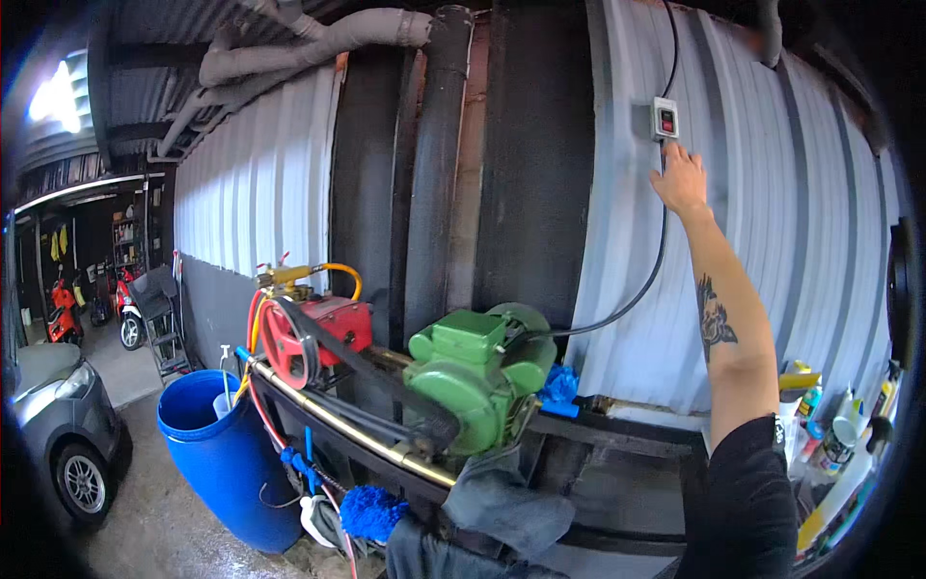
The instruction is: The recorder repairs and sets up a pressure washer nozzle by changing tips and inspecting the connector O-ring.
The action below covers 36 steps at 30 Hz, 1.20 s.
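Observation:
My right arm (733, 328), in a short black sleeve, stretches up along the white corrugated metal wall. At its end, my right hand (683, 179) has its fingers raised and the thumb apart, holding nothing. The fingertips come to the lower edge of a grey push-button switch box (666, 120) with a red button; whether they touch it I cannot tell. A black cable (644, 289) runs down from the box to a green electric motor (463, 386). A belt (376, 372) links the motor to a red pump (323, 338) on a metal frame. My left hand is out of view.
Left of the frame stands an open blue barrel (227, 473); beyond it is a grey car (72, 425). A grey cloth (506, 502) and a blue fluffy mitt (373, 512) hang at the frame's front. Several bottles (837, 439) crowd the far right.

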Tool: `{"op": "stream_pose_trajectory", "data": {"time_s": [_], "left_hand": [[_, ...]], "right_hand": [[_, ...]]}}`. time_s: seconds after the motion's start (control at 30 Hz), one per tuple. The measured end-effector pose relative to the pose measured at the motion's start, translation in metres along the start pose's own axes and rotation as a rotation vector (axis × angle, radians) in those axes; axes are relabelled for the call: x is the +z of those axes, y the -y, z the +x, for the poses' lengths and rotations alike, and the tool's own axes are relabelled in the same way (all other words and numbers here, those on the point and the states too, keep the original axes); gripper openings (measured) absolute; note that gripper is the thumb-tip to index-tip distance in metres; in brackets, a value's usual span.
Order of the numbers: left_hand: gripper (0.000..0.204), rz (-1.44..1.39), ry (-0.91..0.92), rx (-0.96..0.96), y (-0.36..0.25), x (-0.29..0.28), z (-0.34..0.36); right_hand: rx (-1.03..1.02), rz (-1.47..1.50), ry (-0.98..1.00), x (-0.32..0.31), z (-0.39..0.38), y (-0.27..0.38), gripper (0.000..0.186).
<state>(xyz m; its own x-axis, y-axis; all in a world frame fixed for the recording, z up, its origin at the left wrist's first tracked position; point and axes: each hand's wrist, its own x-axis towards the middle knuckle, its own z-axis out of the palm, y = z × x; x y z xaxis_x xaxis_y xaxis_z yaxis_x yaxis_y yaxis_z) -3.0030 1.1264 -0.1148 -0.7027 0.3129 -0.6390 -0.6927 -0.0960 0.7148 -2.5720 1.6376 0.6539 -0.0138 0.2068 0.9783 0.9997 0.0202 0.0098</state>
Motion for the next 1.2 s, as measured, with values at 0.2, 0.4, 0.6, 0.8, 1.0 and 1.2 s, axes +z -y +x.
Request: {"op": "stream_pose_trajectory", "data": {"time_s": [0.2,0.4,0.6,0.8,1.0,1.2], "left_hand": [[0.021,-0.024,-0.008,0.029,0.040,0.043,0.017],[0.022,-0.008,-0.021,0.024,0.043,0.086,0.004],[0.023,0.057,0.035,0.016,0.048,0.081,0.007],[0.023,0.070,0.086,0.013,0.068,0.076,0.027],[0.024,0.202,0.092,0.137,0.109,0.046,0.069],[0.024,0.183,0.131,0.179,0.121,0.053,0.079]], "right_hand": [[-0.074,-0.106,-0.064,0.001,0.054,0.005,0.047],[-0.119,-0.149,-0.111,0.027,0.062,-0.002,0.054],[-0.141,-0.109,-0.098,0.013,0.090,-0.020,0.044],[-0.212,0.004,-0.064,0.007,0.084,-0.042,0.041],[-0.244,0.009,-0.098,0.006,0.082,-0.045,0.042],[-0.210,-0.147,-0.054,0.025,0.079,-0.043,0.037]]}}
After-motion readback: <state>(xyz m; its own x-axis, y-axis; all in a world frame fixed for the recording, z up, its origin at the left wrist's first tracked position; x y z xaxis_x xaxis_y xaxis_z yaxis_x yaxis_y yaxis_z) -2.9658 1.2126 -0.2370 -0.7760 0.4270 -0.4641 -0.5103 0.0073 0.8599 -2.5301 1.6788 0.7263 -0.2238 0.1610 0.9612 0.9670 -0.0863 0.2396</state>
